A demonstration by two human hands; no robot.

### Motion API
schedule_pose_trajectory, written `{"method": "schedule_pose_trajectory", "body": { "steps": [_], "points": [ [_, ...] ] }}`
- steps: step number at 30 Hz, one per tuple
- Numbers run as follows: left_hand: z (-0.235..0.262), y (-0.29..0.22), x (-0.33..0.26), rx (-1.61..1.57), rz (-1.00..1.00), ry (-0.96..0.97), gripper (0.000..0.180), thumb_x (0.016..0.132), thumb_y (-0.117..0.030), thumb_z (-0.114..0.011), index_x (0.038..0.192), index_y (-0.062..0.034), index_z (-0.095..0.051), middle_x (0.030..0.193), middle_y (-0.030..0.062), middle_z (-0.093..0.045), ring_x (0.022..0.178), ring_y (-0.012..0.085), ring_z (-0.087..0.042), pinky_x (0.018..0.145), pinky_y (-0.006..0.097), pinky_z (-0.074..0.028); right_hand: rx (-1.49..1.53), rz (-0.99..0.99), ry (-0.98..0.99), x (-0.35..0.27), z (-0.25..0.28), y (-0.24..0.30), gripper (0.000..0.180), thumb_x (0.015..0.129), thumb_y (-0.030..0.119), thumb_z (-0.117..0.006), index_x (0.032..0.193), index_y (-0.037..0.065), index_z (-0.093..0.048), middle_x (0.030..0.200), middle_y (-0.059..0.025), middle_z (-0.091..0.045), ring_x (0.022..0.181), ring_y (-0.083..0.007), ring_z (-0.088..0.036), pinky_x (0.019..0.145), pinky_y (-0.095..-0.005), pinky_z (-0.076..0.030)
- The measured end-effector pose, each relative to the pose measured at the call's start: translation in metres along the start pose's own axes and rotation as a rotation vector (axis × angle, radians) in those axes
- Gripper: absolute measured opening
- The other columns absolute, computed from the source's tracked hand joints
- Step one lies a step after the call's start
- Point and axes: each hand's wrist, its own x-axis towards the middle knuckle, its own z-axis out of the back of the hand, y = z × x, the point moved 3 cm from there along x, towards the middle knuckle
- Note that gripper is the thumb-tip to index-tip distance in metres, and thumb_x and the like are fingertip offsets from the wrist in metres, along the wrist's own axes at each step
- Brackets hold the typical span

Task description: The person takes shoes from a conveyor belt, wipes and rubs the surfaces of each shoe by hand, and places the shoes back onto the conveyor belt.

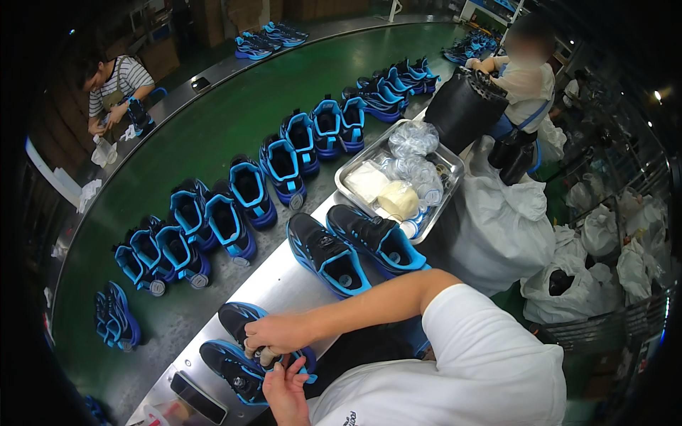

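Note:
My right hand (pixel 277 335) reaches across from the right, its fingers bent down at the opening of a black and blue sports shoe (pixel 238 316). Beige covers show on some of its fingertips. My left hand (pixel 288 390) is palm up at the heel end of the same shoe, fingertips pinched at its blue collar. What lies between the fingers is too small to make out. A second matching shoe (pixel 231 366) lies beside it, on the near side, on the metal ledge. Another pair stands farther up the ledge, its nearer shoe (pixel 325 257) facing away.
Rows of matching shoes (pixel 249 192) stand on the green conveyor belt (pixel 213 113). A metal tray (pixel 341 181) holds clear plastic wads and a pale yellow lump. Below left lies a phone (pixel 197 399). White sacks (pixel 497 220) stand at right. Two people (pixel 529 85) work nearby.

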Motion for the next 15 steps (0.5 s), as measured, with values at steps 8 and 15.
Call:
{"method": "schedule_pose_trajectory", "body": {
  "steps": [8, 15],
  "points": [
    [0.008, -0.068, -0.006, 0.770, 0.206, 0.049, 0.027, 0.093, -0.021, -0.058, 0.111, -0.0011, -0.061, 0.104, 0.0118, -0.061, 0.076, 0.0216, -0.061, 0.065, 0.030, -0.050, -0.217, 0.077, -0.211, -0.036, 0.003, -0.020, 0.084, 0.074, 0.037, -0.072, 0.141, 0.004, -0.036, 0.128, -0.0238, -0.041, 0.113, -0.0391, -0.046, 0.097, -0.0451, -0.037],
    [0.005, -0.072, 0.057, 1.661, -0.437, 0.124, 0.044, 0.079, -0.044, -0.066, 0.076, -0.0002, -0.060, 0.077, 0.0204, -0.063, 0.073, 0.0394, -0.062, 0.063, 0.046, -0.048, -0.219, 0.047, -0.241, -0.020, -0.026, -0.032, 0.082, 0.071, 0.028, -0.067, 0.141, 0.003, -0.033, 0.140, -0.0266, -0.031, 0.125, -0.0438, -0.036, 0.106, -0.0480, -0.030]
  ]
}}
